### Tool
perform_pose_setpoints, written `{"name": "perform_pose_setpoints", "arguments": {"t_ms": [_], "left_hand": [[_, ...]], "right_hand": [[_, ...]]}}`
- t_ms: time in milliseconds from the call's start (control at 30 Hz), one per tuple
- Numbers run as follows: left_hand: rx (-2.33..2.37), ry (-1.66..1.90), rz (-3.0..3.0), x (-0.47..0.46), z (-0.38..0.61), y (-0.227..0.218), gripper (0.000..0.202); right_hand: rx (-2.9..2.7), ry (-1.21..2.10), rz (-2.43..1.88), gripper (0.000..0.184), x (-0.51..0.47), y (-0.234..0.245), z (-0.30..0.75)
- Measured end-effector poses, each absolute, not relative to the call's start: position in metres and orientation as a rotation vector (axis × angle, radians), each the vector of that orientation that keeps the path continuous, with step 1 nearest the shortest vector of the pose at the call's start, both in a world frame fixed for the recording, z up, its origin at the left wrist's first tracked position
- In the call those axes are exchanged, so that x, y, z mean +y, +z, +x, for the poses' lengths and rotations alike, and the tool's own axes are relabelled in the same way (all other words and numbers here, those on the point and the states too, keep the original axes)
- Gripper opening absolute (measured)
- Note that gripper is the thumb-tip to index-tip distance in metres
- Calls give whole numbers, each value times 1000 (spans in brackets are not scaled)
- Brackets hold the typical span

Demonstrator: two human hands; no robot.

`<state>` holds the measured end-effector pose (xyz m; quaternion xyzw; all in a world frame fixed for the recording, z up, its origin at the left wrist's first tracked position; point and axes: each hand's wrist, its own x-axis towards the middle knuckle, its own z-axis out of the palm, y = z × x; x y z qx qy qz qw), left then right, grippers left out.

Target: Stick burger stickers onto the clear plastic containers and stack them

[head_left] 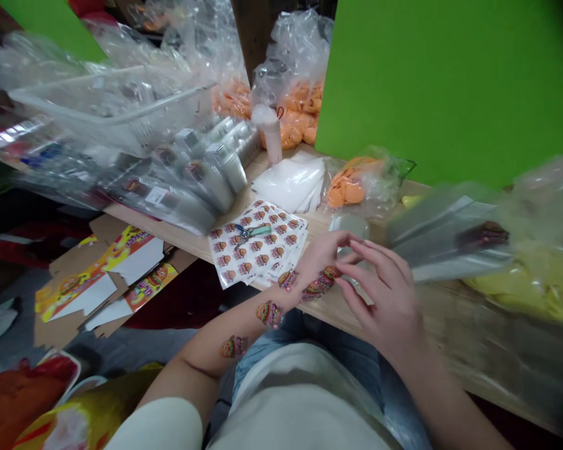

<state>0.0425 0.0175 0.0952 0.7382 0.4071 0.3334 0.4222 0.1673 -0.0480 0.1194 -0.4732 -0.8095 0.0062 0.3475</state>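
My left hand (331, 250) is raised over the table edge, fingers bent to the right and partly hidden behind my right hand; they look apart and hold nothing I can see. Several burger-character stickers (269, 314) are spread along my left forearm and wrist. My right hand (385, 287) reaches across from the right, thumb and fingertips closed at the edge of a burger sticker (328, 273) by the left wrist. Left of both hands lie printed sheets (263, 259) with rows of the same burger character. A small tool with a mint-green handle (258, 231) rests on them.
A white plastic basket (122, 119) and stacked clear packs (192, 175) fill the left side. White sheets (293, 181), a bag of orange pieces (349, 187) and clear sleeves (450, 237) lie around. A green panel (450, 87) stands behind; flattened cartons (107, 275) lie lower left.
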Motion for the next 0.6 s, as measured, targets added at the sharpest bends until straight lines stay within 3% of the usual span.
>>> {"name": "perform_pose_setpoints", "arguments": {"t_ms": [267, 333, 467, 600], "left_hand": [[1054, 941, 1650, 19, 43, 93, 22], [1047, 1020, 1423, 23, 48, 88, 22], [1107, 1218, 1319, 30, 54, 82, 19], [1226, 1286, 1609, 33, 48, 90, 14]], "right_hand": [[-1826, 177, -1415, 17, -61, 117, 159], [-1662, 451, -1533, 13, -66, 113, 156], [-1392, 1337, -1466, 25, -70, 102, 146], [-1272, 1420, -1411, 26, -66, 96, 140]]}}
